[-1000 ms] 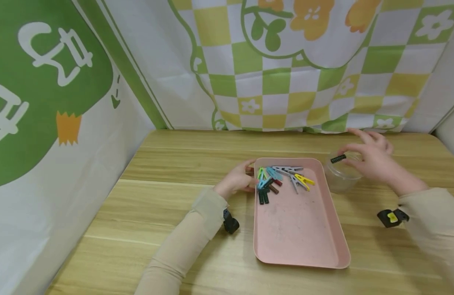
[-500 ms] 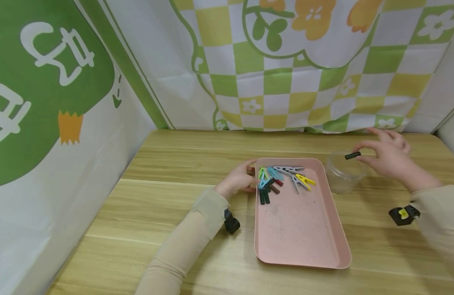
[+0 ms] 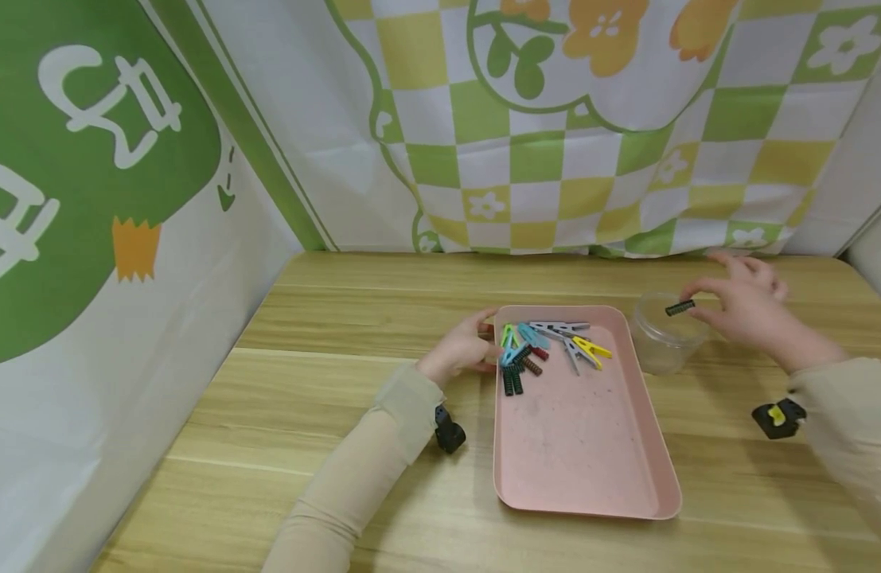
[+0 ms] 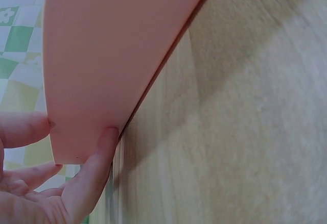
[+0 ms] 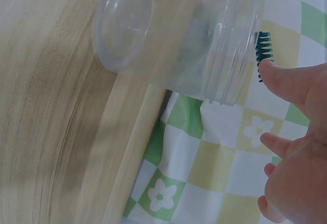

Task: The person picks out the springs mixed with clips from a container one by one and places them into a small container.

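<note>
My right hand (image 3: pixel 744 306) pinches a small dark green spring (image 3: pixel 680 307) between thumb and finger, over the mouth of a clear plastic jar (image 3: pixel 665 346). In the right wrist view the spring (image 5: pixel 263 50) is beside the jar's rim, with the thumb on it. At the upper left of a pink tray (image 3: pixel 583 446), my left hand (image 3: pixel 463 346) touches the outer wall and rim with fairly straight fingers. Inside the tray lie several clothespins, among them a yellow one (image 3: pixel 592 350) and a light blue one (image 3: pixel 533 334), and several loose springs (image 3: pixel 512 380), dark green and reddish brown.
The tray and jar stand close together on a wooden table (image 3: pixel 325 382). A checked, flowered cloth (image 3: pixel 540 175) hangs behind the table's back edge, and a printed green-and-white panel (image 3: pixel 196 318) lines the left side.
My right hand has moved right with the spring, then slightly back left, staying over the jar. The left hand and tray look unmoved.
</note>
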`<action>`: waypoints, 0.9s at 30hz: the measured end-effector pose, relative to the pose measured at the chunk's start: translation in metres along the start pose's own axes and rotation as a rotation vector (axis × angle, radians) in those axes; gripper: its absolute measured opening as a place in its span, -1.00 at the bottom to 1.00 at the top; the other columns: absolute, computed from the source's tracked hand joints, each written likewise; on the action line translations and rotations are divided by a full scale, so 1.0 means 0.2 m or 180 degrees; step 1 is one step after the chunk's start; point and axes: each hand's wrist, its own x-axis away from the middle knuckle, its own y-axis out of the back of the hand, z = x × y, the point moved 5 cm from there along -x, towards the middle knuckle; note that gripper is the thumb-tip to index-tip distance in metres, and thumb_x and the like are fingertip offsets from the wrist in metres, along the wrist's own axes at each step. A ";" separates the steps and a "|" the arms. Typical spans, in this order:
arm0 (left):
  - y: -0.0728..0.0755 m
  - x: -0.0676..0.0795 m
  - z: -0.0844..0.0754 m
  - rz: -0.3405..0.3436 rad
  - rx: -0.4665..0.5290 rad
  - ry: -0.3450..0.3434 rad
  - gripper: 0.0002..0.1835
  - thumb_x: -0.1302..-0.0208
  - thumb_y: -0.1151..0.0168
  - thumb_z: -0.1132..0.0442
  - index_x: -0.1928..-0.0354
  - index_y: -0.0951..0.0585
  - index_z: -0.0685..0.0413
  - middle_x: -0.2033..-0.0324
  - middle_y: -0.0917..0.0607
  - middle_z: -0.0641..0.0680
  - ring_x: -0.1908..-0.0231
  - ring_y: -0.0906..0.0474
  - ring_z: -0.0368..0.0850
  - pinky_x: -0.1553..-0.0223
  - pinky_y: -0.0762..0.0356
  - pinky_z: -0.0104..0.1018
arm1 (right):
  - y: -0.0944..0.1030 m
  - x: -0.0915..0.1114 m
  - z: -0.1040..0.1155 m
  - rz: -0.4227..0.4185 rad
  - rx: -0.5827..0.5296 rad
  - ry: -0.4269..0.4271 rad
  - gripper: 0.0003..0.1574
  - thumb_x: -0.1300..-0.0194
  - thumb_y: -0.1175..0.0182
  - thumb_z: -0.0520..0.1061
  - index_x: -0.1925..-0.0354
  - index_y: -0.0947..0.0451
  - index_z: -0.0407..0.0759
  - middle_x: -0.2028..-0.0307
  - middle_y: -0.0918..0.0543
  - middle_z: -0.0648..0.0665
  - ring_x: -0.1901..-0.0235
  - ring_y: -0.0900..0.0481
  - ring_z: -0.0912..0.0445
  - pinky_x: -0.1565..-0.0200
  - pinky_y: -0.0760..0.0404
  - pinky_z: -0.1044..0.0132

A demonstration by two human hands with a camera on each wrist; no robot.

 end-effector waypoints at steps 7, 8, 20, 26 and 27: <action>0.00 0.01 0.00 0.0003 -0.0013 -0.0030 -0.17 -0.20 -0.12 0.57 -0.46 -0.10 -0.09 -0.30 -0.27 0.27 -0.04 -0.49 0.15 0.07 -0.64 -0.03 | -0.01 0.00 0.02 0.0068 0.0000 -0.0005 -0.74 -0.26 -0.19 -0.19 0.09 -0.54 -0.26 -0.35 0.14 -0.57 -0.23 0.34 -0.60 -0.07 0.41 -0.56; 0.00 0.01 0.00 0.0000 -0.0017 -0.0033 -0.17 -0.20 -0.12 0.57 -0.46 -0.11 -0.09 -0.30 -0.27 0.28 -0.03 -0.49 0.15 0.08 -0.65 -0.04 | -0.01 -0.01 0.02 0.0073 -0.0004 -0.0012 -0.72 -0.26 -0.19 -0.17 0.07 -0.54 -0.26 -0.35 0.15 -0.57 -0.23 0.34 -0.60 -0.07 0.40 -0.56; 0.00 0.00 0.00 -0.0030 -0.0060 -0.0052 -0.18 -0.19 -0.12 0.58 -0.45 -0.14 -0.06 -0.27 -0.32 0.28 0.01 -0.52 0.13 0.13 -0.67 -0.09 | -0.02 0.00 0.03 0.0099 -0.0042 0.0030 -0.61 -0.34 -0.12 -0.05 -0.03 -0.49 -0.26 -0.36 0.16 -0.58 -0.22 0.31 -0.62 -0.04 0.33 -0.56; 0.00 0.01 0.00 -0.0023 -0.0059 -0.0035 -0.18 -0.19 -0.12 0.57 -0.46 -0.12 -0.07 -0.28 -0.30 0.27 0.01 -0.52 0.12 0.13 -0.67 -0.09 | -0.02 0.00 0.02 0.0089 -0.0045 0.0049 -0.58 -0.35 -0.11 -0.04 -0.06 -0.46 -0.28 -0.35 0.16 -0.59 -0.20 0.30 -0.62 -0.03 0.32 -0.56; 0.00 0.01 0.00 -0.0023 -0.0059 -0.0033 -0.17 -0.19 -0.12 0.57 -0.46 -0.12 -0.07 -0.28 -0.30 0.27 0.01 -0.52 0.12 0.14 -0.67 -0.10 | -0.02 0.00 0.02 0.0084 -0.0044 0.0048 -0.58 -0.35 -0.11 -0.04 -0.06 -0.46 -0.28 -0.36 0.16 -0.58 -0.20 0.30 -0.62 -0.03 0.31 -0.56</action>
